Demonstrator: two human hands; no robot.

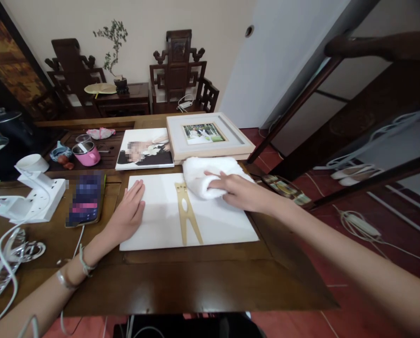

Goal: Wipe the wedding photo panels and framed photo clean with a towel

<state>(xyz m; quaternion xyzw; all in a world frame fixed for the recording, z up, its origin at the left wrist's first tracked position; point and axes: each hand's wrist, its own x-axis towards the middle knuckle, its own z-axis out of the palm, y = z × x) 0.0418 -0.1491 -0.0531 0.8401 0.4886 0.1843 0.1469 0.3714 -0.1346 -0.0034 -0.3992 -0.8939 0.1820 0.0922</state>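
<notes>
A white board (157,220) lies flat on the dark wooden table, with a tan A-shaped piece (184,211), perhaps a stand, on top of it. My left hand (130,213) rests flat on the board's left side, fingers stretched out and holding nothing. Over the board's far right corner, my right hand (234,190) grips a folded white towel (213,169), its fingers pressed into the roll. The towel covers that part of the board. Whether the tan piece is attached to the board, I cannot tell.
Behind the board are a photo panel (146,150) and a framed picture (210,134). To the left lie a phone (86,199), a white power strip (42,197) with cables and a pink cup (86,153). A clear hair claw (14,256) sits at the far left.
</notes>
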